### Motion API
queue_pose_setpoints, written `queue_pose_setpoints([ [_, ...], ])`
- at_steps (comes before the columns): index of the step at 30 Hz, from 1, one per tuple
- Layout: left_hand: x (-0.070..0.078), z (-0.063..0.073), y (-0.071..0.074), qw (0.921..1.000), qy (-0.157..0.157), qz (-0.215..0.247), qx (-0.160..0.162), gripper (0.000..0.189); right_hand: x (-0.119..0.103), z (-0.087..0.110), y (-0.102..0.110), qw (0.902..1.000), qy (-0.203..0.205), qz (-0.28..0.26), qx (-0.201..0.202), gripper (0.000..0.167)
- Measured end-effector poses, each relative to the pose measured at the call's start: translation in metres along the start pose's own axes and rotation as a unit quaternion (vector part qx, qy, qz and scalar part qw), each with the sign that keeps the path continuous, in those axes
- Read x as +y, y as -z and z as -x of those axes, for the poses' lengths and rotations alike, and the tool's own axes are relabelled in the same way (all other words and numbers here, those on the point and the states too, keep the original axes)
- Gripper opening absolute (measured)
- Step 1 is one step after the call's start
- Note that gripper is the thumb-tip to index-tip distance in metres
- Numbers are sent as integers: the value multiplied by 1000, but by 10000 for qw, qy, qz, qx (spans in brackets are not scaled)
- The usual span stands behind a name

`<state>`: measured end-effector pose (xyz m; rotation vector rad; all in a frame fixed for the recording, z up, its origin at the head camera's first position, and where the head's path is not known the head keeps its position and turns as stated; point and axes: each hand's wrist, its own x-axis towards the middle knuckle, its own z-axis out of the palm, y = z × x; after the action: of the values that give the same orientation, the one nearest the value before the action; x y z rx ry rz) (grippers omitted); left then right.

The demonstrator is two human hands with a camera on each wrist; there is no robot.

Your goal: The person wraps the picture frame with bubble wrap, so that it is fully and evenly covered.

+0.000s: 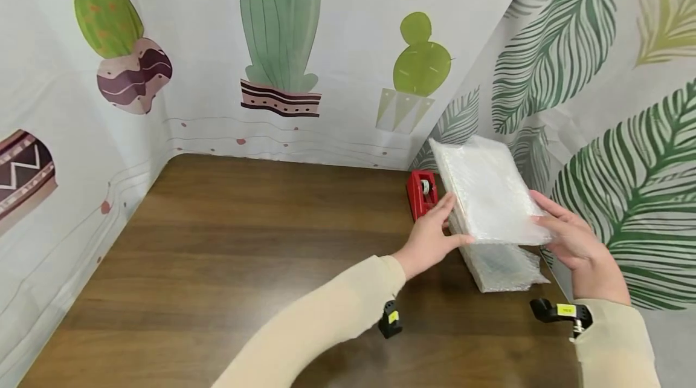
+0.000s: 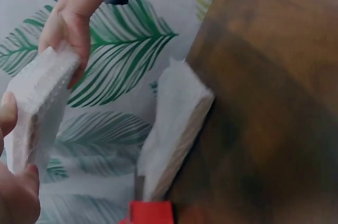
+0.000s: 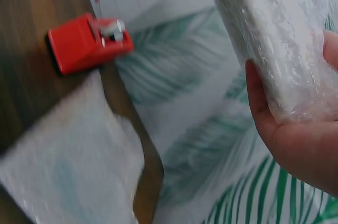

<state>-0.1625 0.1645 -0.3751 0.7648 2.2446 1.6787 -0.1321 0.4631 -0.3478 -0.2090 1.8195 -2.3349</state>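
A flat bubble-wrapped package [image 1: 489,188] is held between both hands, raised over a second bubble-wrapped package [image 1: 502,267] that lies on the table's right side. My left hand [image 1: 429,240] grips its left edge, thumb at the near corner and fingers further along the side. At the opposite edge, my right hand [image 1: 584,249] pinches the wrap between thumb and fingers. The right wrist view shows the right fingers [image 3: 256,94] curled under the package's end. The left wrist view shows the held package [image 2: 39,108] apart from the one lying below [image 2: 177,123].
A red tape dispenser [image 1: 422,191] stands at the table's back right, just beyond the packages. The brown wooden table [image 1: 244,267] reaches to a cactus-print cloth [image 1: 348,74] at the back. A leaf-print cloth [image 1: 614,152] hangs close along the right edge.
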Motion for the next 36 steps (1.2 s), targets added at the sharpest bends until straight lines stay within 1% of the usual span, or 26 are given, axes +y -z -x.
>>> queue_pose_setpoints([
  [4, 2, -1, -26, 9988, 120, -157, 452, 71, 3, 13, 18, 9995, 195, -178, -146, 65],
  [7, 3, 0, -45, 9965, 245, 102, 795, 57, 6, 21, 30, 9990, 338, -270, -136, 66],
  [10, 3, 1, -60, 9937, 511, 430, 905, 50, 9, 28, 42, 9990, 327, -260, -179, 68],
  [12, 2, 0, -66, 9926, 706, 547, 819, 48, 12, 31, 50, 9987, 309, -272, -299, 69],
  [17, -3, -3, -72, 9901, 1193, 622, 403, 50, 22, 34, 64, 9957, 293, -560, -672, 69],
  [19, -4, -5, -75, 9861, 1393, 878, 216, 52, 26, 34, 68, 9934, 296, -761, -803, 68],
  [21, -4, -6, -77, 9791, 1574, 1286, 81, 55, 29, 34, 71, 9917, 280, -925, -849, 68],
  [23, -3, -7, -80, 9717, 1670, 1668, 64, 56, 30, 33, 73, 9913, 295, -993, -810, 68],
  [26, -2, -6, -85, 9595, 1732, 2212, 200, 58, 32, 32, 76, 9926, 293, -1013, -608, 66],
  [28, -2, -4, -90, 9520, 1786, 2470, 275, 56, 33, 32, 79, 9929, 292, -1043, -494, 65],
  [30, -3, -1, -94, 9446, 1871, 2683, 272, 54, 37, 33, 83, 9923, 287, -1119, -440, 65],
  [32, -5, 1, -98, 9403, 1937, 2789, 228, 51, 41, 34, 87, 9915, 248, -1215, -404, 65],
  [35, -9, 5, -103, 9401, 2012, 2751, 95, 48, 49, 32, 93, 9909, 177, -1289, -345, 67],
  [36, -11, 6, -105, 9384, 2024, 2802, 38, 47, 52, 32, 95, 9911, 155, -1282, -311, 67],
])
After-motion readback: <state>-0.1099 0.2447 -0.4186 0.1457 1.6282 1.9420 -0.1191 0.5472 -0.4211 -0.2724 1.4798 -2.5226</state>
